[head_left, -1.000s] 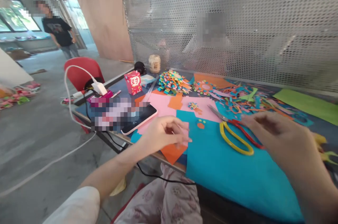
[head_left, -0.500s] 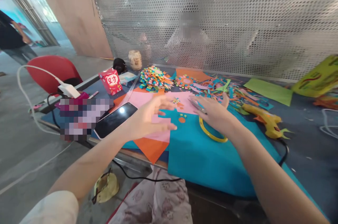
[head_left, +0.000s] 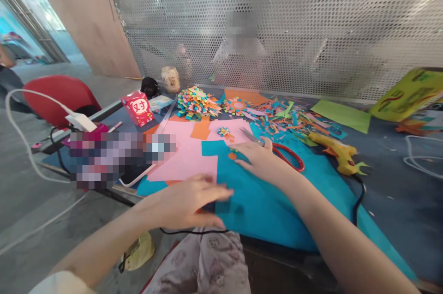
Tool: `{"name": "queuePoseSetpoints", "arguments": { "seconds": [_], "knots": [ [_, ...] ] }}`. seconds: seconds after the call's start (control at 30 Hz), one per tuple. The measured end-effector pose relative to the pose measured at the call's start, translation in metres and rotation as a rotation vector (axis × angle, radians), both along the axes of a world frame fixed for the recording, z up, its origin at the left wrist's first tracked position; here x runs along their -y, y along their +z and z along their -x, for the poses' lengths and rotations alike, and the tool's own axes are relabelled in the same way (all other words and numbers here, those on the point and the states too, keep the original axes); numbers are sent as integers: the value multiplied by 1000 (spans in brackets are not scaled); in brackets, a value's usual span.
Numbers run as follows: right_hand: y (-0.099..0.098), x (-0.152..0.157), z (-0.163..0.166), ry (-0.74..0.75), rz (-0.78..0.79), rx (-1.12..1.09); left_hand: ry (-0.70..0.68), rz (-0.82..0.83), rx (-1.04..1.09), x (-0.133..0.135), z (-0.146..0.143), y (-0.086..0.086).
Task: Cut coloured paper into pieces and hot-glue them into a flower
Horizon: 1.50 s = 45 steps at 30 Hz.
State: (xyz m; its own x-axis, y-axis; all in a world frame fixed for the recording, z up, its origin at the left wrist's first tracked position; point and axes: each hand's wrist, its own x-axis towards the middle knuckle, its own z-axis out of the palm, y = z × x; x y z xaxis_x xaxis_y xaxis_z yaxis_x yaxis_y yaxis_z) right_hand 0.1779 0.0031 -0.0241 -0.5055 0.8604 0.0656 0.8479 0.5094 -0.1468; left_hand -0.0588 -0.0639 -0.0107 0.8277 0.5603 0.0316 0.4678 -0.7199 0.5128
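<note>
My left hand (head_left: 195, 201), slightly blurred, hovers near the table's front edge with its fingers apart and nothing in it. My right hand (head_left: 261, 160) is over the blue paper (head_left: 263, 211), fingers stretched out, close to a small orange paper disc (head_left: 232, 156). Scissors with a red handle (head_left: 292, 153) lie beside and partly behind the right hand, blades pointing away to the left. A tiny paper flower (head_left: 223, 132) with several colours sits on the pink paper (head_left: 183, 160), just beyond the right fingertips. An orange paper piece (head_left: 200, 129) lies on the pink sheet.
A large pile of fringed paper flowers (head_left: 197, 104) and many cut strips (head_left: 294, 116) lie at the back. A yellow glue gun (head_left: 334, 151) with a black cord is on the right. Left stand a red box (head_left: 137, 108) and a white charger (head_left: 81, 122). A perforated metal panel (head_left: 294, 21) rises behind.
My left hand has come down and nearer to the table's edge. My right hand has moved left, toward the orange disc. A yellow loop showed beside it; now the scissors' red handle shows there.
</note>
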Motion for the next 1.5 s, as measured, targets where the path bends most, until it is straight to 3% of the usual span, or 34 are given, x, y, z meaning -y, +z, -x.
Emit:
{"name": "queuePoseSetpoints", "arguments": {
  "seconds": [0.07, 0.1, 0.13, 0.2, 0.27, 0.33, 0.37, 0.4, 0.43, 0.57, 0.6, 0.67, 0.7, 0.77, 0.83, 0.9, 0.97, 1.0, 1.03, 1.1, 1.13, 1.2, 1.3, 1.33, 1.4, 1.5],
  "knots": [
    [-1, 1, 1, 10, 3, -5, -108, 100, 114, -2, 1, 1],
    [-1, 1, 2, 12, 2, -7, -77, 77, 130, -4, -1, 0],
    [-2, 0, 2, 12, 1, -9, 59, -20, 122, -6, -4, -2],
    [-2, -1, 2, 4, -4, -13, 182, -164, -52, -7, -11, -7],
    [-3, -2, 2, -5, -8, -15, 20, -158, -128, -2, -16, -10],
    [-4, -3, 1, -4, -3, -17, -277, -110, -56, 3, -16, -9],
    [-4, -4, 1, 0, 1, -18, -492, -96, -14, 4, -15, -7],
    [-3, -4, 1, 4, 7, -19, -543, -104, 27, 4, -14, -6],
    [-3, -4, 0, 7, 12, -21, -474, -124, 18, 4, -14, -4],
    [-2, -3, 0, 1, 16, -34, 36, -265, -48, 16, -24, -3],
    [-2, -3, 0, -1, 16, -38, -17, -300, -83, 22, -28, -3],
    [-3, -4, 0, 1, 20, -47, -409, -278, -50, 34, -36, -5],
    [-3, -4, -1, 2, 23, -51, -498, -269, -20, 36, -39, -5],
    [-2, -5, -2, 2, 28, -61, -542, -262, 6, 32, -44, -7],
    [0, -6, -4, 3, 34, -72, -435, -271, 7, 18, -51, -10],
    [3, -6, -6, 3, 44, -84, -55, -294, -66, 5, -59, -13],
    [5, -8, -10, 2, 56, -98, -3, -258, -155, 1, -66, -13],
    [5, -9, -12, 2, 63, -105, -60, -226, -129, 2, -67, -10],
    [5, -10, -14, 3, 70, -110, -201, -159, -67, 5, -68, -7],
    [4, -12, -18, 8, 84, -119, -678, 72, 56, 11, -67, 2],
    [3, -13, -19, 13, 89, -124, -841, 167, 91, 12, -65, 5],
    [1, -14, -21, 25, 95, -135, -722, 123, 177, 8, -64, 6],
    [0, -15, -22, 45, 100, -153, -59, -228, 105, -3, -67, -6],
    [-1, -15, -23, 48, 102, -160, 45, -267, 35, -5, -68, -11],
    [-1, -15, -23, 46, 105, -175, -4, -219, -38, -4, -69, -16],
    [-2, -16, -24, 45, 109, -199, -125, -50, 48, 4, -63, -7]
  ]
}}
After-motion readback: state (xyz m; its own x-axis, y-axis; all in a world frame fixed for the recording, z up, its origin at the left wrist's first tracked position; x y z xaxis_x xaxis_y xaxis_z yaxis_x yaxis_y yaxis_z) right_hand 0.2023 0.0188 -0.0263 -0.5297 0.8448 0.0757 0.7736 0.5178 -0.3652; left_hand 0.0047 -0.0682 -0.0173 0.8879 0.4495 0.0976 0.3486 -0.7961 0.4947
